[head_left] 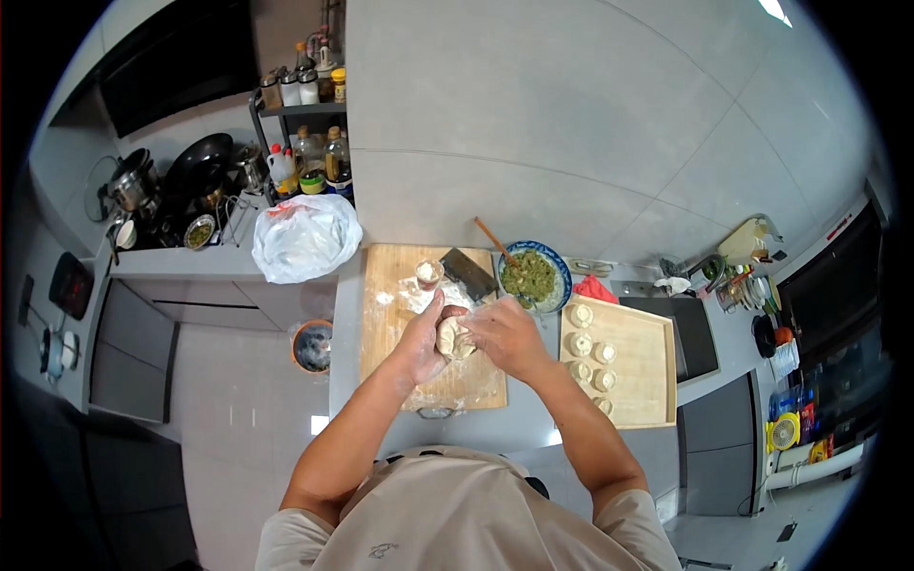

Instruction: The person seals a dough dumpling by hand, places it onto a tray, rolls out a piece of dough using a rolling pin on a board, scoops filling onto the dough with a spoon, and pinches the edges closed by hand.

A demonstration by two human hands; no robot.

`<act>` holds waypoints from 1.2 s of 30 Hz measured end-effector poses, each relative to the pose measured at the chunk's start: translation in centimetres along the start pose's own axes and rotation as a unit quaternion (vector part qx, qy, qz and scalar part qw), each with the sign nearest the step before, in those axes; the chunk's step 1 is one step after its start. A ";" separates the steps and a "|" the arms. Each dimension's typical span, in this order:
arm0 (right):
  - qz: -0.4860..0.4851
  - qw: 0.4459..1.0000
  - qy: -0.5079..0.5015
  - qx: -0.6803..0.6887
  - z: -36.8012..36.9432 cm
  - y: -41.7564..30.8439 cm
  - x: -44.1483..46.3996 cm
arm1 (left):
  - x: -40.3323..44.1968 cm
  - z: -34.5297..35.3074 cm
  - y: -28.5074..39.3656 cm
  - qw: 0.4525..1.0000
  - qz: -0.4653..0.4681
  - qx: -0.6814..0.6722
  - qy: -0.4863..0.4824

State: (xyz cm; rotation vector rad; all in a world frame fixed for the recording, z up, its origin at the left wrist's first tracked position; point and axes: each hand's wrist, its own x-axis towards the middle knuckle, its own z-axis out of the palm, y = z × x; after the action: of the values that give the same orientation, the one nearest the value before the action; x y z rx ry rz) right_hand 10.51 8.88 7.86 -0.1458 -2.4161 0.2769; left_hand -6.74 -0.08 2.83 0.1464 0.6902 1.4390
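A pale piece of dough (pixel 455 339) is between my two hands, above the floured wooden board (pixel 383 328). My left hand (pixel 421 341) is wrapped round its left side, thumb pointing up. From the right, my right hand (pixel 506 333) pinches the dough's upper edge with its fingers. Behind my hands a small cup of flour (pixel 428 273) and a dark cleaver blade (pixel 467 275) rest on the board. A blue-rimmed bowl (pixel 562 271) of green filling, with a wooden-handled utensil (pixel 489 235) in it, stands at the back right.
To the right a wooden tray (pixel 644 366) bears several round dough pieces (pixel 580 344). A white plastic bag (pixel 307 238) lies on the left counter, near a rack (pixel 300 109) of bottles. A bin (pixel 312 345) stands on the floor. The sink (pixel 690 333) is beyond the tray.
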 end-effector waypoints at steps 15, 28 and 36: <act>-0.002 1.000 -0.030 0.008 1.2 0.9 0.1 | 1.1 -1.5 -0.9 0.997 -0.021 -0.076 -0.002; 0.134 0.988 0.061 -0.043 4.2 -2.4 -0.8 | 2.3 -1.6 -3.3 0.982 0.137 -0.132 0.009; 0.092 0.995 0.036 -0.023 1.9 -1.8 -0.9 | 2.4 -3.0 -2.6 0.978 0.078 -0.192 -0.004</act>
State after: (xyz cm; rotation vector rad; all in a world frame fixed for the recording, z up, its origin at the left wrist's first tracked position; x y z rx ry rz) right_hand 9.87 6.66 6.34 -0.3951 -2.3407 0.2942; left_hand -6.11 0.87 -1.65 -0.0979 0.3882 1.6946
